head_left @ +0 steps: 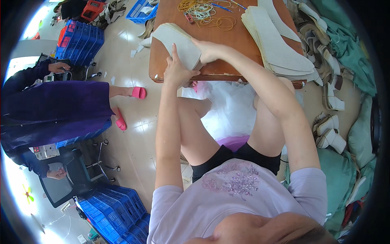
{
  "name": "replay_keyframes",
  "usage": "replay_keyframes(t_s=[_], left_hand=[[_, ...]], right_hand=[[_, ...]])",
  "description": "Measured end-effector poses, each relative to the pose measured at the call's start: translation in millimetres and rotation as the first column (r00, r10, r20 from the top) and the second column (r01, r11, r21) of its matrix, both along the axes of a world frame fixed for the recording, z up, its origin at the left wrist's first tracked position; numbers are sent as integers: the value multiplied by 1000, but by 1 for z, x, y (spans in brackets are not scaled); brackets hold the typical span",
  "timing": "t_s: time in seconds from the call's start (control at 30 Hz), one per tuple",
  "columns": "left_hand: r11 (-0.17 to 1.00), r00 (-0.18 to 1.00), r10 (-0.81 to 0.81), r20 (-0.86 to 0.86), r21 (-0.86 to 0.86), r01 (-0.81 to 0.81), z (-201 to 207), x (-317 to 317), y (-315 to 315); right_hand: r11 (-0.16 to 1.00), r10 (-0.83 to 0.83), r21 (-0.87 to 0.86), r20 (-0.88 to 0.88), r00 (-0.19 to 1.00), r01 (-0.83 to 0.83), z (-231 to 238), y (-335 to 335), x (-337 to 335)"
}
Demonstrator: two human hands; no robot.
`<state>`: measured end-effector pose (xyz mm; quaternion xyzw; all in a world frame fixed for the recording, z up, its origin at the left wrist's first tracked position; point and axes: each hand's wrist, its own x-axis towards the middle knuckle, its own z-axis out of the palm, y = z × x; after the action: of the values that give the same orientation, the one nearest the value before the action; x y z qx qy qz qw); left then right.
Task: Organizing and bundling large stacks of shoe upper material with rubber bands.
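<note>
A stack of off-white, curved flat pieces (180, 42) lies at the near left corner of the brown table, its layered edges showing. My left hand (176, 71) is against the stack's near left side, index finger stretched over the top piece and thumb pointing right along the near edge. My right hand (208, 52) grips the right edge, thumb on top and the other fingers down the side. Between them the two hands hold the stack; some fingertips are hidden. A larger fanned stack of similar pieces (276, 51) lies farther right on the table.
Yellow and white rubber bands (203, 12) and pens (221, 7) lie at the table's (239, 44) far side. Bundled cut pieces (317, 44) and green sacks (349, 49) crowd the right. At left are a person in a purple apron (61, 110), blue crates (81, 42) and an office chair (67, 179).
</note>
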<state>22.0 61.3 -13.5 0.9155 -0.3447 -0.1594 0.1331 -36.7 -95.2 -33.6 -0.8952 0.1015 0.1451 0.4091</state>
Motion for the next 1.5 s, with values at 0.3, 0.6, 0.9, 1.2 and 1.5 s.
replay_keyframes(t_s=[0.3, 0.6, 0.9, 1.2, 1.5], left_hand=[[994, 994, -57, 99, 94, 48, -1, -7, -9], [949, 922, -26, 386, -280, 144, 2, -34, -16], [620, 889, -361, 282, -640, 454, -34, -106, -72], [826, 318, -423, -848, -505, -249, -37, -157, -120], [825, 311, -363, -879, -458, -332, -31, -155, -106]], right_hand=[[952, -184, -198, 243, 952, 234, -15, 13, -21], [773, -289, -407, 457, 841, 487, 22, -66, -66], [758, -590, -415, -108, 800, 503, 12, -171, -193], [838, -545, -144, -207, 812, 526, 15, -146, -198], [795, -573, 164, -116, 811, 584, 15, -115, -204]])
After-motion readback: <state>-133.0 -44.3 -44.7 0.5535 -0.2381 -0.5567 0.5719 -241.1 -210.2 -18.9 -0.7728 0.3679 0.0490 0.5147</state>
